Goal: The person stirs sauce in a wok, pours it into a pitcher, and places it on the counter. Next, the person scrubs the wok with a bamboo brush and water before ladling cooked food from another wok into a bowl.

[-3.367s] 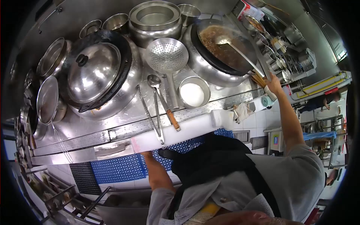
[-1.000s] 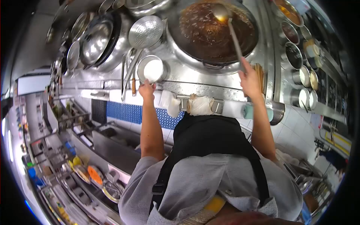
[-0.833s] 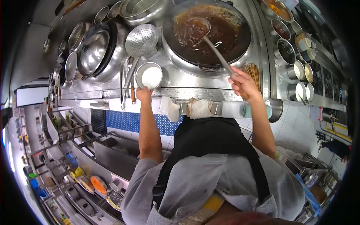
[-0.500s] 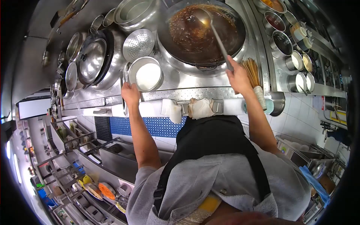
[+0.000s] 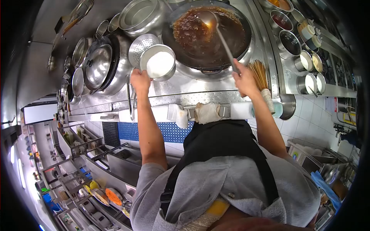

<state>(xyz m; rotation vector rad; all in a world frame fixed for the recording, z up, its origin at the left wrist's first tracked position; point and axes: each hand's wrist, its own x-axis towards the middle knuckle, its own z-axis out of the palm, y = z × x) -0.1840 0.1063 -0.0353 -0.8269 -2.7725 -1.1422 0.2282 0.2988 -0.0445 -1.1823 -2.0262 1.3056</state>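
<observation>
My left hand (image 5: 140, 81) is closed around the handle of a metal saucepan (image 5: 168, 74), tilted a little towards the wok. White contents (image 5: 160, 64) lie inside it; whether liquid or powder I cannot tell. The pan overlaps a perforated strainer (image 5: 141, 45). Closed on the shaft of a long ladle (image 5: 226, 45), my right hand (image 5: 245, 81) is at the wok's near right side. The ladle's bowl rests in dark brown, bubbling sauce (image 5: 192, 27) at the far side of the black wok (image 5: 239, 48).
A bamboo brush (image 5: 259, 73) stands right of my right hand. Several metal pots of sauces, one of them dark (image 5: 290, 43), line the right shelf. Lids (image 5: 98, 65) and a large pot (image 5: 138, 17) are at left. Folded cloths (image 5: 208, 112) lie along the front edge.
My left hand has lifted the saucepan and moved it right and away from me, nearer the wok. My right hand and the ladle have barely moved.
</observation>
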